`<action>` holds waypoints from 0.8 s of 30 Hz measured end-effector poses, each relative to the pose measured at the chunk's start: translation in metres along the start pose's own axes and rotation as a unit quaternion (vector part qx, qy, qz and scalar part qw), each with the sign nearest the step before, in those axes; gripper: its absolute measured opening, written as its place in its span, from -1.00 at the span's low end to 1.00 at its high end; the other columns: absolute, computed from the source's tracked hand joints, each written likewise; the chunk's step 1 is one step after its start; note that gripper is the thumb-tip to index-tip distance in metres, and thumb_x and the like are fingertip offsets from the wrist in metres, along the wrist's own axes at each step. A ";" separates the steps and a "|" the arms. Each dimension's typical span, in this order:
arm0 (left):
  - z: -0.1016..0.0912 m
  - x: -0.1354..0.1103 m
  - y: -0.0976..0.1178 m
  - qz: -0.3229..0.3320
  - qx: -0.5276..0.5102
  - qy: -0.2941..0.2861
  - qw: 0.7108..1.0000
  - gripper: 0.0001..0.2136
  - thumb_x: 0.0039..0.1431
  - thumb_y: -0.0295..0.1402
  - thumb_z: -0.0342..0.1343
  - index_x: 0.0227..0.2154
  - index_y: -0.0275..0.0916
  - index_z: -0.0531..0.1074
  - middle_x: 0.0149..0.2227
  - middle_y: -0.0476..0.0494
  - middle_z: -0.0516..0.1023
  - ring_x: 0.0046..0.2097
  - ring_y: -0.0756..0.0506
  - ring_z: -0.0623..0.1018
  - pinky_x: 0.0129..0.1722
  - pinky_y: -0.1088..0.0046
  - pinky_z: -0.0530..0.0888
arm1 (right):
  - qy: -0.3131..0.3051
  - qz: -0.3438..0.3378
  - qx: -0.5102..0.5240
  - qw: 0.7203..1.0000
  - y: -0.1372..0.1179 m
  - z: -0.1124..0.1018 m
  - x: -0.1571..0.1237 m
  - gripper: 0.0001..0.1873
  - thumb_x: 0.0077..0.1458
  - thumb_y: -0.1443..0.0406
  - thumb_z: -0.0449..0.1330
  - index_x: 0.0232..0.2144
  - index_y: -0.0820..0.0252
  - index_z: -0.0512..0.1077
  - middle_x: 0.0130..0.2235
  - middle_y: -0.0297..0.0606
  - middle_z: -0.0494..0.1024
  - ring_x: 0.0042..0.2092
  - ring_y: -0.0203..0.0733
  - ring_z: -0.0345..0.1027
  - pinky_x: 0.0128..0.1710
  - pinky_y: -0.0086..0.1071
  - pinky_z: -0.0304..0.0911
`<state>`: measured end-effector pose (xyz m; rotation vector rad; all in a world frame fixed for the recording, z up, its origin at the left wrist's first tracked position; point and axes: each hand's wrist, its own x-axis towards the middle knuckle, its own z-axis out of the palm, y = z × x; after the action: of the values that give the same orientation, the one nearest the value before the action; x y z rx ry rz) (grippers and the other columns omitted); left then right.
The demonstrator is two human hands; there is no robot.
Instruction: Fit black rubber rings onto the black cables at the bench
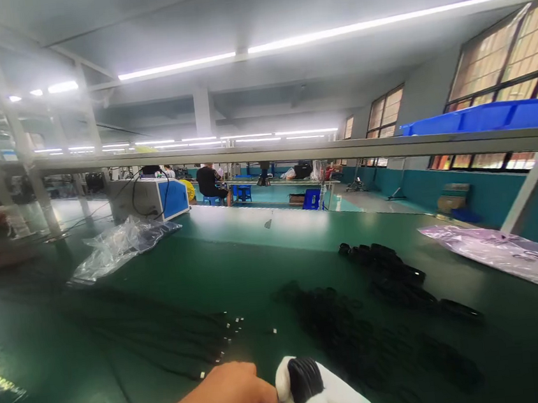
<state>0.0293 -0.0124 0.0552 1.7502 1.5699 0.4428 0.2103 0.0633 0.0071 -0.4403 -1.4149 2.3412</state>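
Note:
My right hand [340,399], in a white glove, is closed around a small coil of black cable [306,380] at the bottom centre of the head view. Right beside it, my bare left hand [223,402] has its fingers curled inward; the fingertips are hidden, so what they pinch cannot be made out. Left of my hands, loose black cables [168,340] with small white ends run across the green table [237,269]. To the right lies a dark heap of black cable coils [334,323], blurred in part. Behind that heap sits a row of black bundles [386,263].
A clear plastic bag [122,246] lies at the back left, before a grey and blue machine [172,197]. Pinkish plastic wrap [510,253] covers the right edge. A shelf rail [254,152] crosses above, bearing a blue bin [486,118]. A seated person [208,182] is farther off.

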 end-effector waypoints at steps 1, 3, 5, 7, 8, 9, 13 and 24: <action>-0.003 -0.002 0.003 -0.002 0.032 -0.005 0.999 -0.88 -0.11 -0.46 0.16 -0.52 -0.11 0.55 -0.44 0.02 0.45 -0.28 -0.11 0.43 -0.36 0.48 0.24 | 0.001 0.014 0.043 0.999 0.001 -0.001 0.001 -0.63 -0.22 0.24 0.38 -0.34 0.28 0.38 -0.49 -0.33 0.42 -0.50 -0.39 0.23 -0.51 -0.50 0.07; -0.006 -0.005 0.004 -0.012 0.040 0.000 0.999 -0.82 -0.12 -0.44 0.21 -0.41 -0.04 0.59 -0.46 0.03 0.48 -0.23 -0.15 0.44 -0.32 0.46 0.26 | 0.040 0.030 0.106 0.993 0.002 -0.005 0.002 -0.60 -0.15 0.22 0.35 -0.25 0.26 0.37 -0.39 -0.27 0.48 -0.46 -0.36 0.32 -0.56 -0.54 0.09; -0.006 -0.005 -0.002 -0.002 0.004 0.030 1.000 -0.75 -0.15 -0.41 0.25 -0.32 -0.03 0.59 -0.47 0.05 0.52 -0.21 -0.16 0.44 -0.25 0.45 0.27 | 0.078 0.039 0.133 0.987 0.003 -0.009 0.003 -0.52 -0.11 0.19 0.35 -0.14 0.24 0.34 -0.27 -0.22 0.49 -0.38 -0.28 0.41 -0.57 -0.53 0.17; -0.005 -0.003 -0.012 0.020 -0.037 0.067 0.997 -0.71 -0.17 -0.40 0.26 -0.28 -0.05 0.56 -0.42 0.07 0.57 -0.18 -0.15 0.44 -0.16 0.43 0.26 | 0.076 0.048 0.141 0.986 0.004 -0.012 0.003 -0.42 -0.12 0.18 0.36 -0.07 0.25 0.30 -0.22 -0.19 0.48 -0.32 -0.19 0.45 -0.55 -0.49 0.28; -0.004 -0.002 -0.017 0.031 -0.050 0.079 0.995 -0.68 -0.17 -0.42 0.25 -0.25 -0.05 0.55 -0.38 0.08 0.58 -0.16 -0.15 0.43 -0.12 0.42 0.24 | 0.067 0.049 0.141 0.986 0.005 -0.012 0.004 -0.38 -0.12 0.18 0.37 -0.03 0.27 0.28 -0.20 -0.17 0.48 -0.33 -0.19 0.46 -0.56 -0.49 0.30; -0.003 -0.001 -0.021 0.039 -0.061 0.086 0.994 -0.64 -0.17 -0.44 0.23 -0.21 -0.06 0.53 -0.34 0.08 0.59 -0.14 -0.14 0.43 -0.11 0.42 0.23 | 0.061 0.049 0.135 0.988 0.005 -0.013 0.004 -0.35 -0.12 0.18 0.36 -0.01 0.30 0.26 -0.19 -0.14 0.48 -0.36 -0.21 0.46 -0.59 -0.51 0.29; 0.001 0.005 -0.030 0.039 -0.101 0.086 0.990 -0.48 -0.20 -0.48 0.23 -0.07 -0.04 0.43 -0.19 0.08 0.54 -0.09 -0.12 0.41 -0.10 0.44 0.26 | 0.099 0.019 0.064 0.993 0.005 -0.011 0.006 -0.31 -0.11 0.22 0.31 0.04 0.39 0.19 -0.19 -0.05 0.50 -0.52 -0.34 0.38 -0.75 -0.60 0.09; 0.017 0.013 -0.021 0.015 -0.108 0.062 0.992 -0.38 -0.25 -0.43 0.28 -0.01 0.03 0.37 -0.06 -0.02 0.39 -0.02 -0.17 0.39 -0.01 0.39 0.31 | 0.078 0.015 -0.134 0.988 0.025 -0.006 0.030 -0.07 -0.49 0.43 0.39 0.06 0.22 0.25 -0.43 -0.38 0.44 -0.40 -0.28 0.31 -0.40 -0.45 0.22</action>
<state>0.0291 -0.0055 0.0261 1.6091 1.5199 0.7208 0.1825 0.0707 -0.0202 -0.7076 -1.6620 2.0927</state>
